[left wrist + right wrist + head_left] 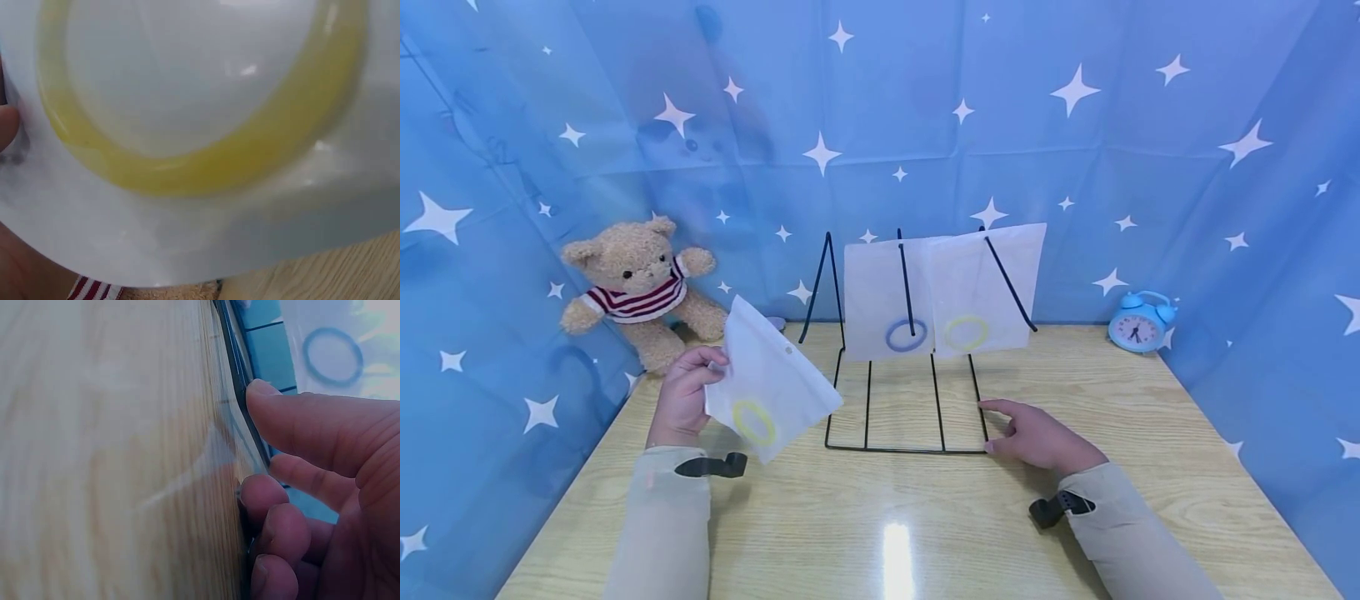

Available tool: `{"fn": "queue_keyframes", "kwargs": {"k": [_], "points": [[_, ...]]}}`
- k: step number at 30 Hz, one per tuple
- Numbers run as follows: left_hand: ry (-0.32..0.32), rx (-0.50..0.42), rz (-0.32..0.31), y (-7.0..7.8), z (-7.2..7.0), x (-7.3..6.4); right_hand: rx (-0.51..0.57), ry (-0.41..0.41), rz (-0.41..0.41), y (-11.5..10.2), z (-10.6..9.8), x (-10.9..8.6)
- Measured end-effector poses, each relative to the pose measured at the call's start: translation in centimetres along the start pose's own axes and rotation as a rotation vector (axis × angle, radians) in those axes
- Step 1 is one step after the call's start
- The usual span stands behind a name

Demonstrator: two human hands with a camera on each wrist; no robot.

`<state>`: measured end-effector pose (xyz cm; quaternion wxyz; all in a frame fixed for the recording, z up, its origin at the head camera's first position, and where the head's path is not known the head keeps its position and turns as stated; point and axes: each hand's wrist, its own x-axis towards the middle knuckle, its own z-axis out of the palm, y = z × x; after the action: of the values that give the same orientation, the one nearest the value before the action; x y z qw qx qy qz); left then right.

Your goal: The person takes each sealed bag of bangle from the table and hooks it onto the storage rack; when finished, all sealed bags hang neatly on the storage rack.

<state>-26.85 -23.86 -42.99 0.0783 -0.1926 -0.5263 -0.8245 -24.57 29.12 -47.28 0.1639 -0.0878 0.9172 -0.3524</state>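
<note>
My left hand (683,398) pinches a translucent white bag (801,379) by its edge, tilted above the table left of the rack. A yellow ring (754,422) shows through it, large in the left wrist view. The black wire rack (906,452) stands mid-table. Two similar bags hang on it side by side, one with a blue ring (906,335), the other with a yellow ring (966,333). At the rack's right base wire, my right hand (1037,433) touches with thumb and straight index finger, spread apart along it. The other fingers bend beneath, close to the tabletop (125,456).
A teddy bear (638,283) in a striped shirt leans at the back left. At the back right stands a blue alarm clock (1137,323). Blue star-printed cloth (880,108) hangs behind and beside the table. The rack's left wire hook (829,275) carries no bag.
</note>
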Motion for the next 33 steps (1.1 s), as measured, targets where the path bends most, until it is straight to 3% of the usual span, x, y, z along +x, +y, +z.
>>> {"fn": "queue_keyframes", "kwargs": {"k": [19, 33], "points": [[-0.099, -0.022, 0.036, 0.5, 1.5, 0.0, -0.005, 0.004, -0.007, 0.1, 0.0, 0.1], [-0.109, -0.010, -0.017, 0.4, 2.2, 0.1, -0.006, 0.001, -0.010, 0.0, 0.0, 0.0]]}}
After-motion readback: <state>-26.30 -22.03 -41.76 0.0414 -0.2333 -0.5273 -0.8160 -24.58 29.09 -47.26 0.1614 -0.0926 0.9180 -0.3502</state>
